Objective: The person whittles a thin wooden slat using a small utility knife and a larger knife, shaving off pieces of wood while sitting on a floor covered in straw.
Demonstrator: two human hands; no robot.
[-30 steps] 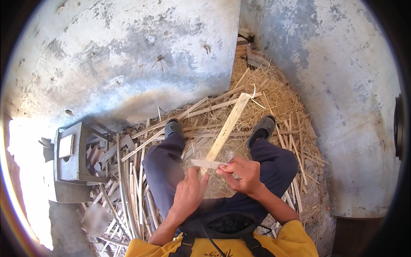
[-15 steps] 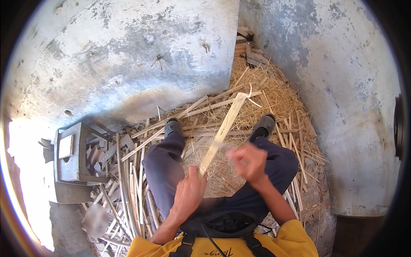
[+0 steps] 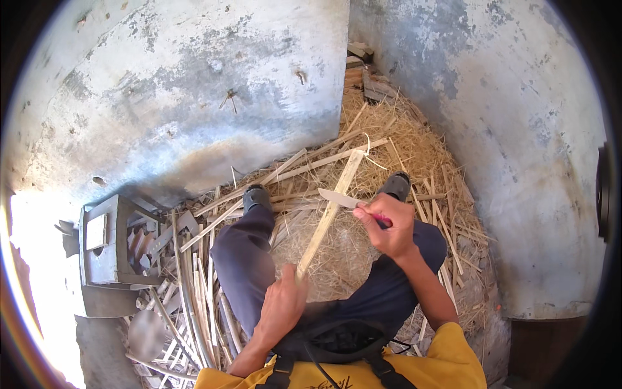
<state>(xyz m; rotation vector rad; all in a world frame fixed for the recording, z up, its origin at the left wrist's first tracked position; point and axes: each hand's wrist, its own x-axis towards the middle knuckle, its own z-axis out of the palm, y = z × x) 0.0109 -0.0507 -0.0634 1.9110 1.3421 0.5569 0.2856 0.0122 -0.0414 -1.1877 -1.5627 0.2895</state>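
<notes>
My left hand [image 3: 284, 299] is closed around the near end of a long, pale bamboo strip [image 3: 317, 242]. The strip slants away from me between my knees, and a thin curled shaving [image 3: 367, 144] hangs at its far end. In my right hand [image 3: 389, 223] is a knife [image 3: 339, 198] with a pinkish-red handle, its fingers wrapped round the grip. The blade points left and lies across the strip a little beyond its middle; whether it cuts in or only rests there I cannot tell.
Straw-like shavings [image 3: 414, 139] cover the floor around my feet. Several cut strips [image 3: 206, 292] lie to the left, near a grey box-like wooden frame [image 3: 107, 243]. A weathered wall [image 3: 194, 84] stands ahead, another wall [image 3: 505, 149] at the right.
My right hand, blurred before, now shows the knife clearly and its blade lies over the strip. The strip and my left hand have shifted slightly left and nearer to me.
</notes>
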